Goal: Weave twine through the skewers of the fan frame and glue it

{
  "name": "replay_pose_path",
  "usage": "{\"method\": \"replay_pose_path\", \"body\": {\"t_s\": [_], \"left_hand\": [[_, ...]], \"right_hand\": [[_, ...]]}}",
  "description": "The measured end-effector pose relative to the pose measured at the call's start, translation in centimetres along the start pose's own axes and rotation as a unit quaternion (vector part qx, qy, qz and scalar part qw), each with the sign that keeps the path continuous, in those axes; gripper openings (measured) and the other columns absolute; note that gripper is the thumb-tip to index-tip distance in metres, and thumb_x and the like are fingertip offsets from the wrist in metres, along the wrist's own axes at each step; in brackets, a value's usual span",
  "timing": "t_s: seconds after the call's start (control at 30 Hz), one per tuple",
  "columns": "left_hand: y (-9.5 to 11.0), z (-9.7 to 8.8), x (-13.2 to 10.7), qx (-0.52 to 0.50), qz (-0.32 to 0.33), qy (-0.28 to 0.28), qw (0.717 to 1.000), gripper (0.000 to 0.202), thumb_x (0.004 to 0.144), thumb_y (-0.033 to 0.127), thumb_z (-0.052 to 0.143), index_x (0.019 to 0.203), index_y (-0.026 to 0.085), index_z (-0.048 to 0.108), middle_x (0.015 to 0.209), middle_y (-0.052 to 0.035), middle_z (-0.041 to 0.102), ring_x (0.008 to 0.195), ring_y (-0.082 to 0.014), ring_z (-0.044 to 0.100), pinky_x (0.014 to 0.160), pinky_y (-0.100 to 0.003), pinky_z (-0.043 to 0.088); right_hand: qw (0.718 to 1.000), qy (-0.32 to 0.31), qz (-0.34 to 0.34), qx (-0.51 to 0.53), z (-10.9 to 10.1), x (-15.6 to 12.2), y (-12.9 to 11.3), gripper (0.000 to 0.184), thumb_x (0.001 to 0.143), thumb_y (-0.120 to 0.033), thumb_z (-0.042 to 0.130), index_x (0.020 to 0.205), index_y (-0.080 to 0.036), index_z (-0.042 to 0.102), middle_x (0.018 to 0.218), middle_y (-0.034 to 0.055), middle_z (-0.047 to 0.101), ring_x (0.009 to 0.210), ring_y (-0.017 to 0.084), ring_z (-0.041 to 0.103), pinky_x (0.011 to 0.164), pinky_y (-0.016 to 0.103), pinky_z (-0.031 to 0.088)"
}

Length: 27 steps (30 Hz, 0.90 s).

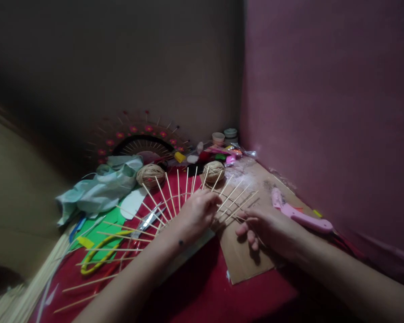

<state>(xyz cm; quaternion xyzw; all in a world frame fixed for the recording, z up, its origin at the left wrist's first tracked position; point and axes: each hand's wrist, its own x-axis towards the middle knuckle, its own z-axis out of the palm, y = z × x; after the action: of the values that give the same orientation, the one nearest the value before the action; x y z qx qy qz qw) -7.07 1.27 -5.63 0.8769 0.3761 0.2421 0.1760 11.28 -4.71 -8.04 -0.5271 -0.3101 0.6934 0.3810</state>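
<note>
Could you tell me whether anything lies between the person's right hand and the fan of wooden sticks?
Nothing visible does. The right hand rests on the cardboard sheet with its fingers at the stick tips, and the left hand already rests on the fan of sticks.

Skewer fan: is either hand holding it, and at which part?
The left hand presses on the skewer fan at its hub; the right hand touches stick ends; neither grip is clear.

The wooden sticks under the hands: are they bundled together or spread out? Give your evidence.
Spread out. The wooden sticks fan out like spokes from under the left hand, with gaps between their tips.
</note>
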Motion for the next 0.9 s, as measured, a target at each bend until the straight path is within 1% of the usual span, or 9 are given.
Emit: {"method": "replay_pose_path", "body": {"t_s": [0.07,0.1,0.23,0.33,0.4,0.47,0.6,0.77,0.9], "left_hand": [[0.1,0.7,-0.2,0.032,0.034,-0.024,0.999,0.012,0.079,0.015,0.048,0.083,0.016,0.06,0.087,-0.0049,0.058,0.081,-0.0151,0.051,0.072,-0.029,0.041],[0.0,0.9,-0.3,0.047,0.042,-0.032,0.998,0.012,0.08,0.015,0.048,0.084,0.016,0.059,0.088,-0.0052,0.058,0.081,-0.0154,0.051,0.072,-0.029,0.041],[-0.6,1.3,-0.4,0.078,0.046,-0.036,0.995,0.012,0.08,0.015,0.047,0.081,0.015,0.059,0.082,-0.0053,0.057,0.076,-0.0158,0.05,0.068,-0.03,0.041],[-1.3,1.0,-0.2,0.067,0.03,-0.018,0.997,0.013,0.081,0.016,0.046,0.078,0.016,0.059,0.077,-0.0048,0.058,0.075,-0.0157,0.05,0.067,-0.03,0.041],[-1.6,0.7,0.0,0.051,-0.003,0.005,0.999,0.015,0.082,0.018,0.045,0.079,0.016,0.059,0.078,-0.0054,0.059,0.074,-0.0157,0.052,0.067,-0.03,0.041],[-1.7,0.4,0.2,0.031,-0.042,0.028,0.998,0.015,0.083,0.019,0.044,0.081,0.016,0.059,0.08,-0.0061,0.061,0.073,-0.0156,0.053,0.067,-0.03,0.041],[-1.4,0.1,0.1,-0.01,-0.071,0.039,0.997,0.015,0.082,0.021,0.044,0.082,0.017,0.059,0.076,-0.0045,0.062,0.069,-0.0139,0.054,0.063,-0.027,0.04],[-0.3,0.1,-0.3,0.038,-0.045,-0.025,0.998,0.023,0.084,0.028,0.042,0.073,0.016,0.058,0.07,-0.004,0.058,0.064,-0.0132,0.05,0.059,-0.026,0.038],[1.2,0.7,-0.8,0.092,0.014,-0.078,0.993,0.018,0.083,0.02,0.043,0.074,0.015,0.058,0.075,-0.0051,0.059,0.068,-0.0139,0.05,0.06,-0.026,0.039]], "right_hand": [[0.988,0.026,-0.074,-0.134,-0.3,-1.2,-0.2,0.02,0.079,-0.036,0.049,0.076,-0.017,0.055,0.068,0.0045,0.062,0.049,0.011,0.053,0.047,0.025,0.044],[0.965,0.045,-0.137,-0.219,-0.6,-1.9,-0.4,0.02,0.079,-0.036,0.05,0.073,-0.018,0.057,0.071,0.0046,0.063,0.055,0.013,0.056,0.053,0.027,0.046],[0.767,0.183,-0.395,-0.471,-4.1,-4.0,-0.7,0.022,0.081,-0.031,0.046,0.088,-0.022,0.065,0.098,0.0062,0.064,0.092,0.021,0.058,0.08,0.035,0.046],[0.651,0.262,-0.403,-0.587,-7.9,-4.0,-0.2,0.031,0.081,-0.029,0.043,0.104,-0.019,0.06,0.108,0.01,0.06,0.1,0.026,0.053,0.084,0.041,0.043],[0.608,0.272,-0.355,-0.656,-9.9,-3.4,0.5,0.036,0.08,-0.025,0.04,0.111,-0.015,0.056,0.102,0.0124,0.06,0.092,0.027,0.054,0.078,0.043,0.044],[0.586,0.274,-0.322,-0.691,-11.1,-2.8,1.3,0.039,0.078,-0.022,0.04,0.114,-0.013,0.052,0.095,0.0129,0.06,0.083,0.027,0.054,0.073,0.043,0.045],[0.588,0.262,-0.333,-0.689,-11.7,-2.2,2.3,0.046,0.077,-0.02,0.039,0.122,-0.012,0.042,0.094,0.0118,0.058,0.083,0.024,0.053,0.073,0.038,0.045],[0.592,0.288,-0.338,-0.672,-11.7,-2.3,2.5,0.055,0.074,-0.021,0.043,0.128,-0.013,0.036,0.094,0.0114,0.056,0.085,0.024,0.055,0.071,0.035,0.047],[0.602,0.334,-0.389,-0.612,-11.4,-3.4,1.9,0.051,0.08,-0.028,0.041,0.128,-0.012,0.04,0.103,0.0148,0.058,0.089,0.026,0.059,0.069,0.035,0.05]]}}
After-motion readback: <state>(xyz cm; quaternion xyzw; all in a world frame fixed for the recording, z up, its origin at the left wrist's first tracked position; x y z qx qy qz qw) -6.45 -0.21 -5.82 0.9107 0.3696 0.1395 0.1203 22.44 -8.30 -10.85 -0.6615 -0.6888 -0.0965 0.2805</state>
